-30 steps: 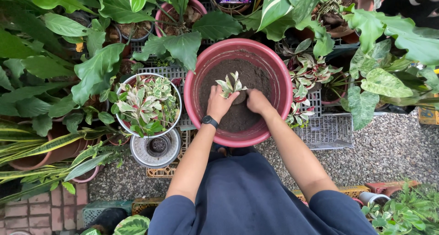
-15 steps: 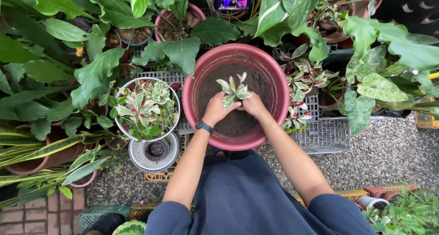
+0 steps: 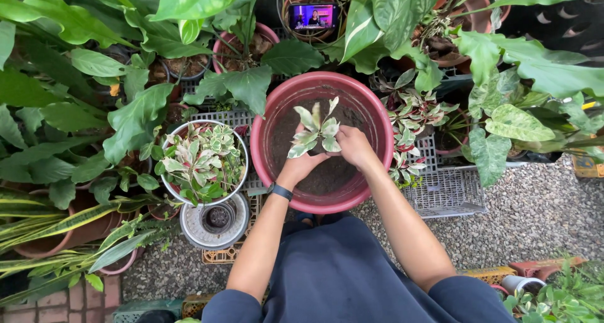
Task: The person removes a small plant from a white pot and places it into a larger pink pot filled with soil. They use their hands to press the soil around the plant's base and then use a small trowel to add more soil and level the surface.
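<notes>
Both bare forearms reach forward, converging. The left hand (image 3: 301, 166), a black band at its wrist, cups palm-up; the right hand (image 3: 354, 146) curls its fingers (image 3: 340, 148) inward beside it.

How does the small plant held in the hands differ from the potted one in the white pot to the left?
The held plant is a small cutting of a few leaves, lifted above the soil of the red basin by the left hand and right hand; the potted plant is a dense clump filling its white pot. The held plant is unpotted, while the potted plant stands untouched. Both have variegated green, cream and pinkish leaves.
</notes>
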